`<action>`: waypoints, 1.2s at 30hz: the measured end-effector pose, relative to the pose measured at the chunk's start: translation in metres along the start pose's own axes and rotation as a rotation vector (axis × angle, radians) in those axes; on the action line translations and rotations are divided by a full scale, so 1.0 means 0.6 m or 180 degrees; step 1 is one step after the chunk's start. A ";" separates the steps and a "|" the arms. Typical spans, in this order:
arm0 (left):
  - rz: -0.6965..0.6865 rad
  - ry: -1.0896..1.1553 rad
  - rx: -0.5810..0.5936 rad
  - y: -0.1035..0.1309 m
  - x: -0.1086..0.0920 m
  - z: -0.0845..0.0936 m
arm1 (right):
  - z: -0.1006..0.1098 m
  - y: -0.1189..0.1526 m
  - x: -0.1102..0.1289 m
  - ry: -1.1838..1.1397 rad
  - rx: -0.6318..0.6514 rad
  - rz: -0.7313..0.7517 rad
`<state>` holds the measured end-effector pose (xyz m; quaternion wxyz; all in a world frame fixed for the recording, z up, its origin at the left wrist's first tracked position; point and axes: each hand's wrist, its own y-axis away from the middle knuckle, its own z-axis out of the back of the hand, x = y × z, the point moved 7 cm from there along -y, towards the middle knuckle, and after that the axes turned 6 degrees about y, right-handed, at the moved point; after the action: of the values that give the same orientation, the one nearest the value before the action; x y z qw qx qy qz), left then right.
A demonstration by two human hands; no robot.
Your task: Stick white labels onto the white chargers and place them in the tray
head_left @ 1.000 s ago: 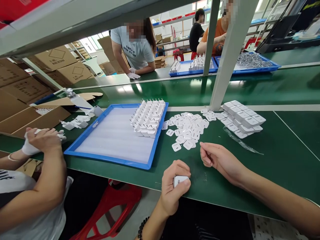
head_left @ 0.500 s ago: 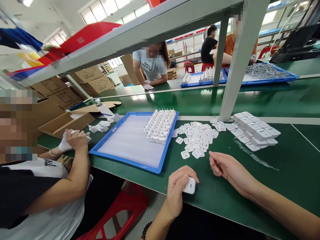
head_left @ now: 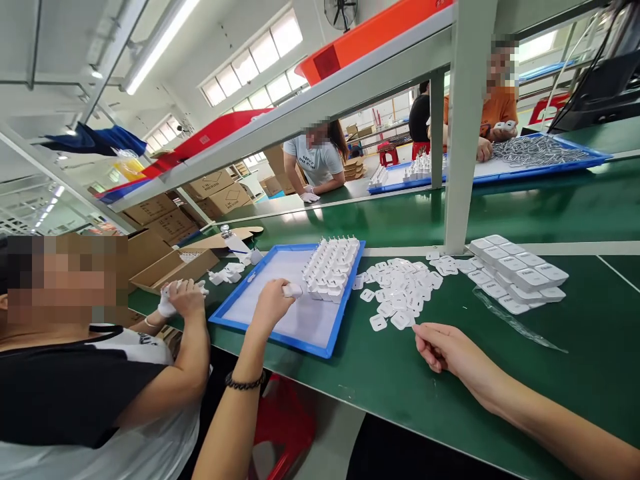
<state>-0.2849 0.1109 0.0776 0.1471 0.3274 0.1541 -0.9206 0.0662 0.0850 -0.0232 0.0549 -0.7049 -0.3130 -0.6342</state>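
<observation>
My left hand is over the blue-rimmed tray, closed on a small white block. Just right of that block, rows of white pieces with upright prongs fill the tray's right part. My right hand hovers at the near side of a loose pile of flat white square plates. Its thumb and fingers are pressed together, and whatever may be between them is too small to make out. Stacked white square blocks lie farther right on the green table.
Beside me on the left sits a co-worker with gloved hands, near an open carton and white parts. A metal post rises behind the pile. Clear plastic film lies at the right.
My left hand has moved left and forward from the table's front edge to over the tray, carrying the white block. My right hand stays near the pile. The view has tilted up and turned left.
</observation>
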 end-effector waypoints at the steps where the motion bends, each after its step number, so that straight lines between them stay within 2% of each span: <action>1: -0.0018 -0.0065 0.0063 -0.012 0.005 -0.004 | 0.000 -0.001 0.000 -0.0028 -0.0001 -0.0004; 7: -0.0136 0.0074 0.0428 -0.045 0.033 -0.037 | -0.001 -0.005 -0.002 -0.0115 0.0051 -0.0037; 11: -0.0189 0.0372 0.0464 -0.053 0.055 -0.041 | -0.001 -0.008 -0.003 -0.0115 0.0066 -0.0042; 15: -0.0151 0.0580 0.0689 -0.059 0.075 -0.053 | -0.001 -0.011 -0.003 -0.0130 0.0076 -0.0026; 20: -0.0146 0.0641 0.0803 -0.059 0.088 -0.065 | -0.003 -0.015 -0.004 -0.0050 0.0150 -0.0025; 24: -0.0202 0.0743 0.0872 -0.046 0.077 -0.063 | -0.006 -0.016 -0.002 0.0018 0.0208 0.0028; 28: -0.0274 0.0869 0.0985 -0.035 0.048 -0.065 | -0.011 -0.013 0.002 0.0176 0.0287 0.0099; 31: -0.0250 0.0769 0.0923 -0.038 0.026 -0.061 | -0.015 -0.015 0.007 0.0398 0.0342 0.0182; 36: -0.0265 0.0515 0.0545 -0.026 -0.010 -0.014 | -0.013 -0.014 0.029 0.1136 0.0235 0.0502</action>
<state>-0.2815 0.1293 0.0779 0.0674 0.4052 0.0998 -0.9063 0.0553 0.0944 -0.0081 0.1848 -0.6011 -0.2652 -0.7309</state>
